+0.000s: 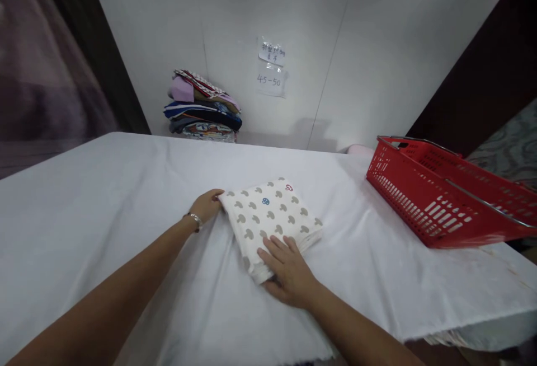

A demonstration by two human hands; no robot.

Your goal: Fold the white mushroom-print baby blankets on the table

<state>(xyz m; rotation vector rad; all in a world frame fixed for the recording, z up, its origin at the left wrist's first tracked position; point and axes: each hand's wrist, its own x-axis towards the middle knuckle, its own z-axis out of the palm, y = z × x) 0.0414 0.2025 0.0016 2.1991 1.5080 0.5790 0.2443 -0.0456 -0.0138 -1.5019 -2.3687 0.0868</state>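
Head view: folded white cloth printed with grey mushroom shapes (pixel 271 217), lying flat near the middle of the worktop covered by a white sheet (pixel 104 203). One blue mark and one red mark visible among the grey shapes on the upper face.

Left hand (pixel 205 205): placed at the far left corner of the folded cloth, fingers curled onto the edge, touching it. Grip: narrow, fingertips on the cloth edge; whether the edge is pinched cannot be told. Silver bracelet (pixel 195 219) on the left wrist.

Right hand (pixel 289 271): laid palm down on the near corner of the folded cloth, fingers spread and flat. Grip: wide, pressing on the cloth, closed on nothing.

Red plastic basket with perforated walls and metal handles (pixel 444 198): on the right part of the worktop, well apart from the cloth, tilted toward the right edge.

Stack of folded multicoloured garments (pixel 203 109): at the far edge, against the white wall, behind and left of the cloth.

Two white paper notes (pixel 272 66): fixed to the wall right of the stack, handwriting on both, lower one reading "45-50".
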